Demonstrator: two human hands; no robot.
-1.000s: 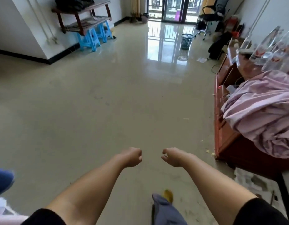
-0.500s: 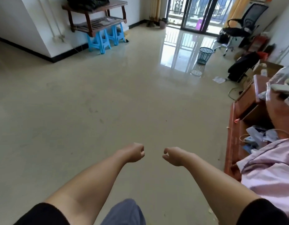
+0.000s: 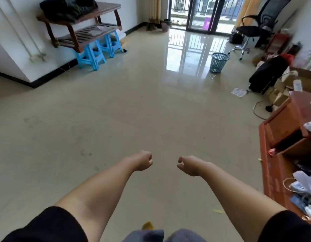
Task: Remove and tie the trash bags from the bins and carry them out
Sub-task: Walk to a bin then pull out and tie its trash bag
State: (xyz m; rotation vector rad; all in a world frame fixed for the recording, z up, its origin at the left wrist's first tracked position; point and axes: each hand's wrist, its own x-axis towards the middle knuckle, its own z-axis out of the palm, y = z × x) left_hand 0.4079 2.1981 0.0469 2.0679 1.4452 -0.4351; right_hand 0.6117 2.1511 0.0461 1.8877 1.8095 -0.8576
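Observation:
A teal mesh waste bin (image 3: 219, 62) stands on the shiny floor far ahead, near the balcony doors. No bag shows in it from here. A small pinkish bin (image 3: 165, 26) sits by the curtain at the back wall. My left hand (image 3: 143, 160) is stretched out low in front of me, curled into a fist with nothing in it. My right hand (image 3: 188, 165) is beside it, fingers curled loosely, also holding nothing. Both hands are well short of the bins.
A wooden bench (image 3: 85, 23) rests on blue stools (image 3: 97, 53) at the left wall. A red-brown cabinet (image 3: 282, 137) piled with clutter lines the right side. An office chair (image 3: 256, 27), a black bag (image 3: 268, 74) and cardboard boxes stand at the back right. A cable (image 3: 257, 109) lies on the floor.
The view has moved forward and swung up towards the balcony doors, so the teal bin looks nearer. The pink cloth on the right has left the view. My hands have kept their pose.

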